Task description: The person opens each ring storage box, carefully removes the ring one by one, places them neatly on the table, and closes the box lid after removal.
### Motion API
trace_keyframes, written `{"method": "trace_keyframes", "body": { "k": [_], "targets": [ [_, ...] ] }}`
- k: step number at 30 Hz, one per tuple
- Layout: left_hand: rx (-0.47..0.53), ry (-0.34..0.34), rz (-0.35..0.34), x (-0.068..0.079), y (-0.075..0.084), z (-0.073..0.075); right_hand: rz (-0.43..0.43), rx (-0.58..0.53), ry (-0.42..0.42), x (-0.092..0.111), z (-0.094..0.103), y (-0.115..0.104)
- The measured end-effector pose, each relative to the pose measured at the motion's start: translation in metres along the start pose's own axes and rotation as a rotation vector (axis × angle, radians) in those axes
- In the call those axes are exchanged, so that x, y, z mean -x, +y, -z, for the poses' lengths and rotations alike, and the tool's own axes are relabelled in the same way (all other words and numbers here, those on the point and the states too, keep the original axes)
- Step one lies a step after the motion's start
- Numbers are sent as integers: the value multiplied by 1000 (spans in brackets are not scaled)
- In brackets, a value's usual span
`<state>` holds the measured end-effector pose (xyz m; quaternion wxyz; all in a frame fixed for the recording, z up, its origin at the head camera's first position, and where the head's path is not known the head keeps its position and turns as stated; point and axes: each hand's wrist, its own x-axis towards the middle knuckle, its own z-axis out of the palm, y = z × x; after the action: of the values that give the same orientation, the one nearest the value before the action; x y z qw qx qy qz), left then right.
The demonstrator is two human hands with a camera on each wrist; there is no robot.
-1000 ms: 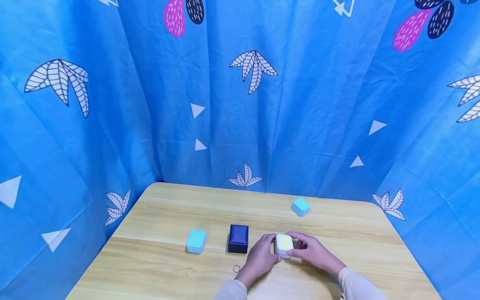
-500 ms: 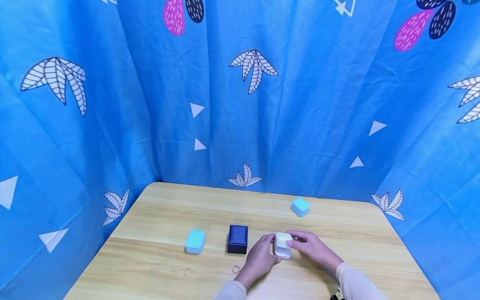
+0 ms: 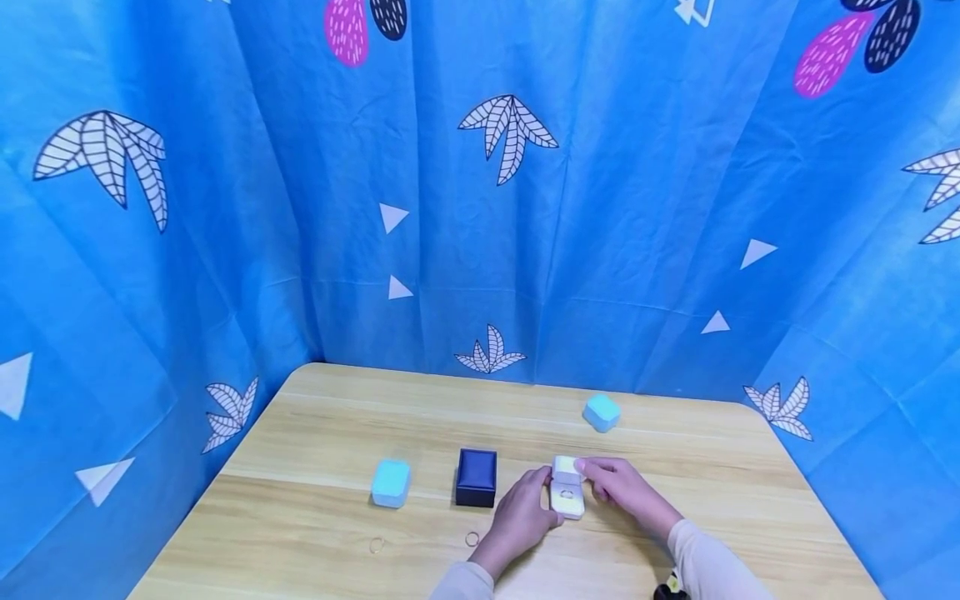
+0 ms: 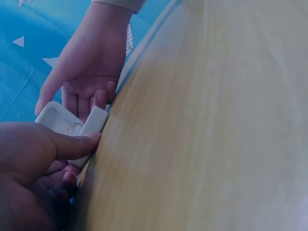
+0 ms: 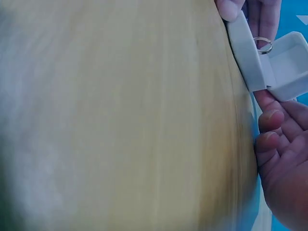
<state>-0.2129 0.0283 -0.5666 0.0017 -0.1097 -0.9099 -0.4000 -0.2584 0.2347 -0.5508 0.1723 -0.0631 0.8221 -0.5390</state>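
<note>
A small white ring box (image 3: 566, 507) stands on the table with its lid raised. Upright in its slot is a thin ring (image 5: 263, 52), shown in all three current views. My left hand (image 3: 521, 510) grips the box's base from the left, thumb along the near side in the left wrist view. From the right, my right hand (image 3: 626, 493) pinches the raised lid (image 5: 290, 61); some of its fingers are hidden behind the lid.
A dark blue box (image 3: 476, 479) and a turquoise box (image 3: 391, 483) sit left of the hands. Another turquoise box (image 3: 602, 413) is near the back edge. Two loose rings, one reddish (image 3: 472, 532) and one pale (image 3: 377, 537), lie in front. Blue curtain (image 3: 480, 250) surrounds the wooden table.
The white box was closed and its lid has swung up and back, uncovering the ring. My right hand moved with the lid; my left hand kept its grip on the base.
</note>
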Motion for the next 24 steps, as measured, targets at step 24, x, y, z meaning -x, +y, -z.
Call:
{"method": "trace_keyframes", "body": {
  "k": [24],
  "targets": [
    [-4,-10,3,0,0,2,72,-84,316,33,-16,-4]
  ]
}}
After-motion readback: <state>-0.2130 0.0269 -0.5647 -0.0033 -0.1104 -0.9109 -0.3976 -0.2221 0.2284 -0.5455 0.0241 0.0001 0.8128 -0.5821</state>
